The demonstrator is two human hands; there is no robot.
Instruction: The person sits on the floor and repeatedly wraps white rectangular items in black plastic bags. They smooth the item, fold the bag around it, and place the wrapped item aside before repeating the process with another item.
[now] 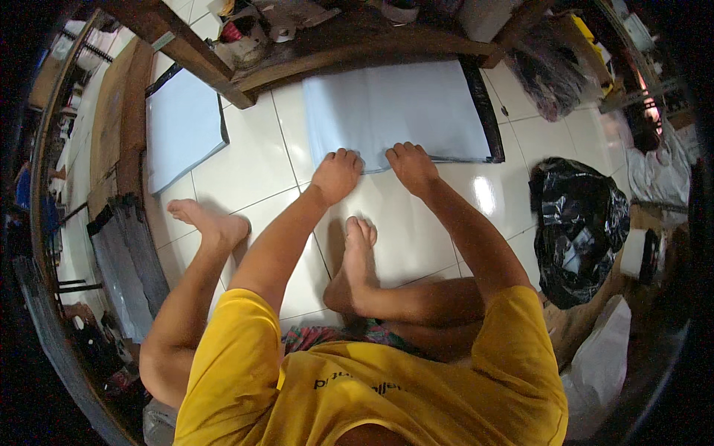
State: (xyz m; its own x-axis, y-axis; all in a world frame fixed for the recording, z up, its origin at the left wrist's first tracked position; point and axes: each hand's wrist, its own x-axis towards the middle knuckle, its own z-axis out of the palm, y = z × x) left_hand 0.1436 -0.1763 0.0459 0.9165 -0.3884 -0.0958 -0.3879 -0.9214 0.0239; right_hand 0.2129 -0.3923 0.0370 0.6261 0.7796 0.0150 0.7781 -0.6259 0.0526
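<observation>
On the tiled floor in front of me lies a stack of pale blue-white plastic sheets or mailer bags [398, 104], with a black strip along its right edge. My left hand [338, 175] grips the near edge of the stack at its left corner, fingers curled. A short way to the right, my right hand [413, 169] is closed on the same near edge. The edge sags a little between the two hands. The stack's far side runs under a wooden bench. How many sheets the fingers hold is hidden.
A second pale stack [186, 126] with black edging lies at the left, beside a cardboard box [119, 111]. Grey bundles [130, 260] stand nearer. The wooden bench [357, 56] crosses the far side. A black plastic bag [579, 230] sits at the right.
</observation>
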